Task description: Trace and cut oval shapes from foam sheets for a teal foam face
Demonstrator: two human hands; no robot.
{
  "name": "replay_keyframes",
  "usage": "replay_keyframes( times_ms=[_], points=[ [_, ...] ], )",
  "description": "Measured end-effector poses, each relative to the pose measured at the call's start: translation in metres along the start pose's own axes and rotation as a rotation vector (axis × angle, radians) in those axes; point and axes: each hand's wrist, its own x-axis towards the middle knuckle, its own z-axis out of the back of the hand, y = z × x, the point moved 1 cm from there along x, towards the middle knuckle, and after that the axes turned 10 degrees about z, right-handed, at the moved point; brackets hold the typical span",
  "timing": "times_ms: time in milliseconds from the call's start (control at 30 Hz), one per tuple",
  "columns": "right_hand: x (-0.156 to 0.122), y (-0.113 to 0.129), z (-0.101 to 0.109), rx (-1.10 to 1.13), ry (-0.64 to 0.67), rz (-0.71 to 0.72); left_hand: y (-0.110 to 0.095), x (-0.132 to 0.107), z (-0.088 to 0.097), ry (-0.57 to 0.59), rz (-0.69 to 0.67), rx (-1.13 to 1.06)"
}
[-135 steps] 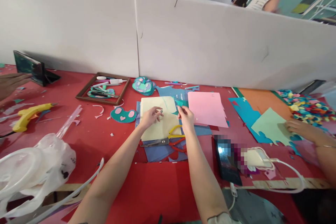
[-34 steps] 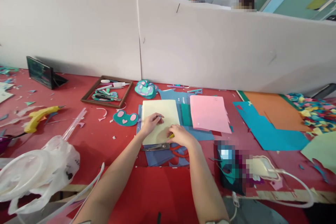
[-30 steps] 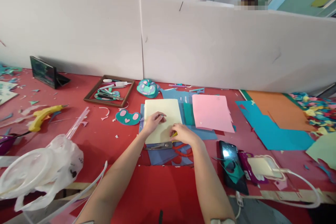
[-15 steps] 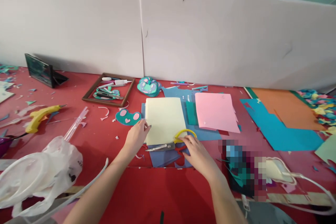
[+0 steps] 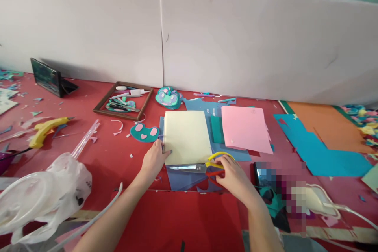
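A stack of cream paper [image 5: 187, 136] lies on blue sheets [image 5: 186, 177] in the middle of the table. My left hand [image 5: 155, 159] is at its lower left corner, thumb on top and fingers along the left edge, gripping it. In my right hand [image 5: 234, 175] is a pair of scissors [image 5: 199, 168] with yellow and red handles, its blades pointing left along the paper's near edge. Left of the stack lies a teal cut-out [image 5: 144, 132] with pink spots and a heart.
Pink paper [image 5: 246, 128] is to the right, with blue [image 5: 319, 153] and orange sheets [image 5: 321, 122] beyond. A wooden tray [image 5: 137, 117] of tools stands at the back. On the left are a yellow glue gun [image 5: 44, 130], a plastic bag [image 5: 71, 177] and a propped tablet [image 5: 45, 76].
My right hand has moved slightly right and nearer with the scissors, whose blades now lie more level along the paper's near edge. My left hand has slid a little down the paper's left edge.
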Motion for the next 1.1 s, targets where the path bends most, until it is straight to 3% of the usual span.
replay_keyframes(
  times_ms=[133, 233, 333, 500, 700, 867, 1100],
  points=[
    [-0.012, -0.01, 0.01, 0.268, -0.073, -0.173, 0.0, 0.001, 0.0, -0.012, 0.005, 0.003],
    [-0.008, -0.013, 0.007, 0.296, -0.285, -0.261, 0.005, 0.008, -0.002, -0.032, -0.046, -0.069],
    [0.001, -0.011, -0.003, 0.26, -0.487, -0.344, 0.011, 0.017, -0.006, -0.046, -0.118, -0.282],
    [0.012, 0.006, -0.023, 0.3, -0.545, -0.345, 0.012, 0.028, -0.014, 0.005, -0.175, -0.736],
    [0.015, 0.031, -0.034, 0.464, -0.437, -0.214, 0.012, 0.03, -0.022, 0.271, -0.032, -0.939],
    [0.012, 0.025, -0.016, 0.483, -0.199, -0.055, 0.016, 0.032, -0.022, 0.364, 0.057, -0.989],
    [-0.007, 0.005, 0.012, 0.442, 0.193, -0.083, 0.018, 0.032, -0.021, 0.379, 0.044, -1.009]
  ],
)
